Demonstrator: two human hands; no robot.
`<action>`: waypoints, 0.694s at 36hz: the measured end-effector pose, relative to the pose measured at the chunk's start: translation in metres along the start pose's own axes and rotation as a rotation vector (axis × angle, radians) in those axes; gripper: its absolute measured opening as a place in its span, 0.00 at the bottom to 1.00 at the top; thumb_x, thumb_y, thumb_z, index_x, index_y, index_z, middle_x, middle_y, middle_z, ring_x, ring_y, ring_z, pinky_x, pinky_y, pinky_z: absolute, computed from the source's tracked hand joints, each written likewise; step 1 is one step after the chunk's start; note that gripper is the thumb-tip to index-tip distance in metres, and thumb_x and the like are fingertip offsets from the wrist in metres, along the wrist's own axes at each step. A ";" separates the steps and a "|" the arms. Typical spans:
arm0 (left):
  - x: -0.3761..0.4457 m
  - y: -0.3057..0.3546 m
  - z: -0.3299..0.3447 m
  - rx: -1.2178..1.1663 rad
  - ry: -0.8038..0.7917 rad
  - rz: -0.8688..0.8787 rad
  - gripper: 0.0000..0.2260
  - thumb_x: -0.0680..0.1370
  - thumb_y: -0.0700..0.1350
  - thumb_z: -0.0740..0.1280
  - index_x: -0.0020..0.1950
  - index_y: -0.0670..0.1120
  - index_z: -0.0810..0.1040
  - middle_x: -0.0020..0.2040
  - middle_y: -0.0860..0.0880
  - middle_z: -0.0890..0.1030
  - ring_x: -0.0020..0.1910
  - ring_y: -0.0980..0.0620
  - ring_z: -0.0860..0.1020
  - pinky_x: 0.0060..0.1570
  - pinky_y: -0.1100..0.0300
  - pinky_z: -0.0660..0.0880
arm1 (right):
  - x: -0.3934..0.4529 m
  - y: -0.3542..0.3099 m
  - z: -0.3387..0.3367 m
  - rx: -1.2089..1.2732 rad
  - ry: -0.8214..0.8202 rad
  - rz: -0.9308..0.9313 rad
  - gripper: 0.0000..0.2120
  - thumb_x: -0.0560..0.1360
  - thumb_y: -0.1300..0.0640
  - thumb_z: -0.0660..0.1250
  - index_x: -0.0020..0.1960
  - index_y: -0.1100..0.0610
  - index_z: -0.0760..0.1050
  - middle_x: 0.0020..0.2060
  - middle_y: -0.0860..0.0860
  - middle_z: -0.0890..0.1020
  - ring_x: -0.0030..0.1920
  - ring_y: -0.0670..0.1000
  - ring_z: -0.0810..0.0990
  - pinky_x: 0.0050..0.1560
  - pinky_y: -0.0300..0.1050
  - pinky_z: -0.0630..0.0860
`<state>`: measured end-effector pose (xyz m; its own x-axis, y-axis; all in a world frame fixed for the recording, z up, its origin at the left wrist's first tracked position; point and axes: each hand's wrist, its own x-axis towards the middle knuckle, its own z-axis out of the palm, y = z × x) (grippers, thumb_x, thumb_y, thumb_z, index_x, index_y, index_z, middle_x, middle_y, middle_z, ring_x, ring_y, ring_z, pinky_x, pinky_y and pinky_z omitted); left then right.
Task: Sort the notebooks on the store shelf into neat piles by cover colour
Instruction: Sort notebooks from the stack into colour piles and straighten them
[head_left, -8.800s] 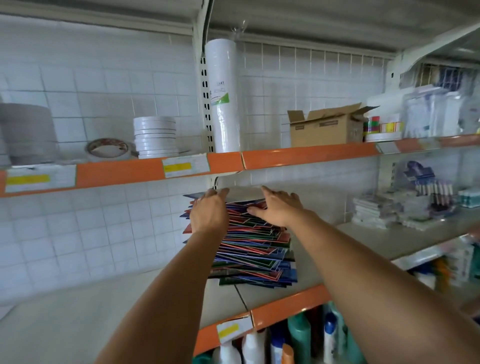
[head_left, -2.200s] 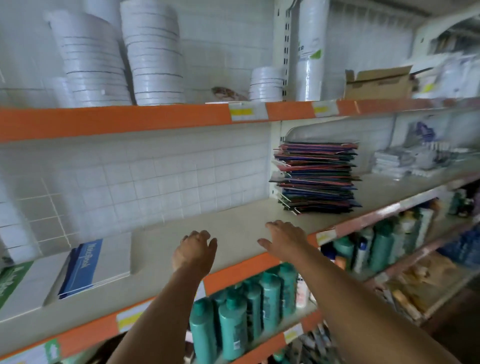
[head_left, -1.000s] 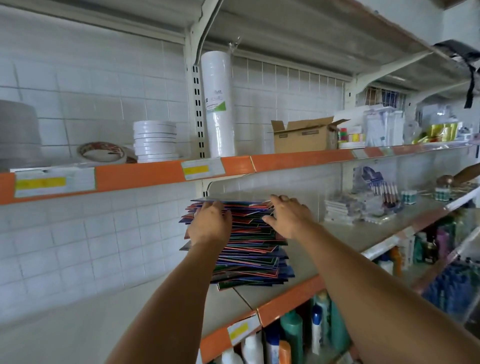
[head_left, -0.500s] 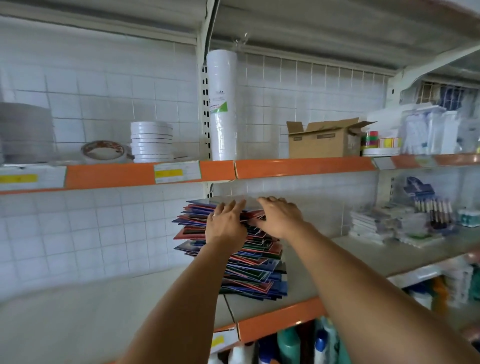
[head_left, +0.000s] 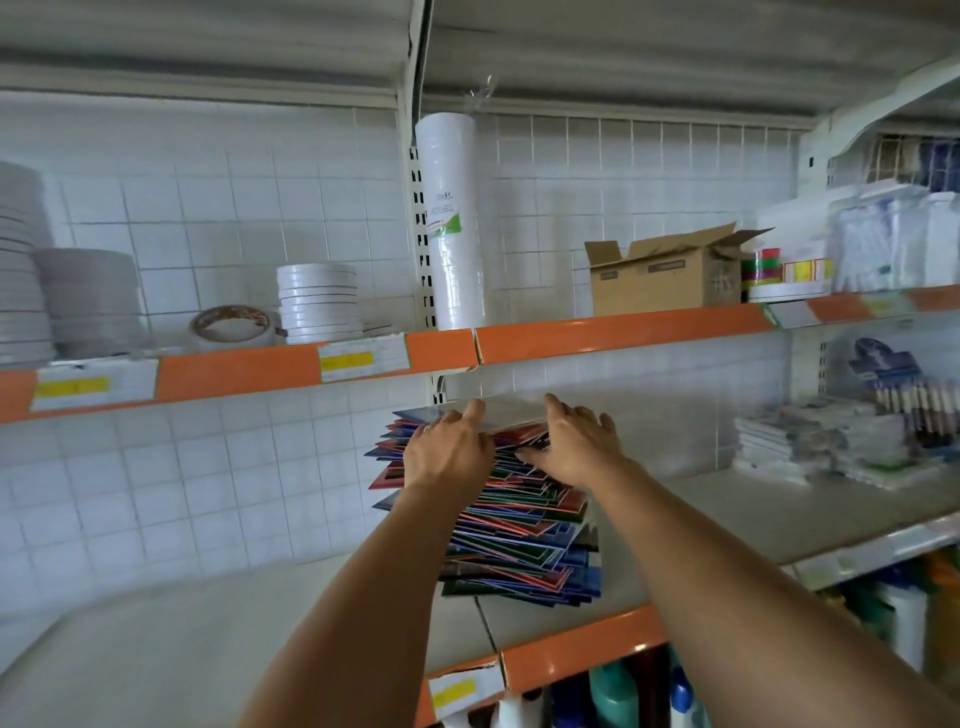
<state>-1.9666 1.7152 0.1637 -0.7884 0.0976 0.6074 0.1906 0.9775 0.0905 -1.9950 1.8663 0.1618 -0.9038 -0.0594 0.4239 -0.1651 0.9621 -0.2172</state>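
Mixed red, blue and green covers make up the notebook stack (head_left: 511, 525), which stands on the shelf (head_left: 218, 644) straight ahead of me, leaning and fanned toward the left. My left hand (head_left: 448, 457) rests on the stack's upper left corner, fingers fairly straight; I cannot tell if it grips a cover. My right hand (head_left: 582, 446) lies spread on top, thumb at the edge (apparently holding nothing). Both hands are equally near; I judge the top notebook comes off toward me.

Tall, untidy stack of red, blue and green notebooks (head_left: 519, 530) on the middle shelf (head_left: 208, 639), covers splayed askew.
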 end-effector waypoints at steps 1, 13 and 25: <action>0.000 -0.001 -0.001 0.015 -0.009 0.008 0.17 0.81 0.49 0.54 0.70 0.50 0.62 0.61 0.45 0.76 0.54 0.43 0.77 0.51 0.49 0.75 | 0.000 -0.001 0.000 0.000 0.007 0.004 0.45 0.74 0.37 0.65 0.78 0.57 0.47 0.75 0.56 0.62 0.74 0.57 0.59 0.74 0.58 0.52; 0.008 -0.002 0.008 0.291 -0.020 -0.052 0.14 0.82 0.48 0.59 0.67 0.49 0.71 0.62 0.46 0.72 0.63 0.45 0.73 0.67 0.49 0.65 | 0.001 -0.005 -0.002 -0.048 0.004 0.005 0.48 0.72 0.36 0.66 0.78 0.55 0.42 0.69 0.56 0.71 0.73 0.56 0.63 0.74 0.63 0.46; 0.001 -0.011 -0.010 0.217 -0.046 0.013 0.13 0.84 0.50 0.52 0.63 0.46 0.67 0.58 0.46 0.77 0.54 0.44 0.78 0.44 0.52 0.74 | 0.003 -0.011 -0.009 -0.306 0.076 -0.058 0.20 0.77 0.45 0.64 0.65 0.53 0.73 0.67 0.53 0.70 0.68 0.55 0.65 0.73 0.59 0.50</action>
<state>-1.9636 1.7025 0.1708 -0.8132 0.1137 0.5707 0.0741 0.9930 -0.0924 -1.9922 1.8582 0.1726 -0.8626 -0.1073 0.4944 -0.0784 0.9938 0.0788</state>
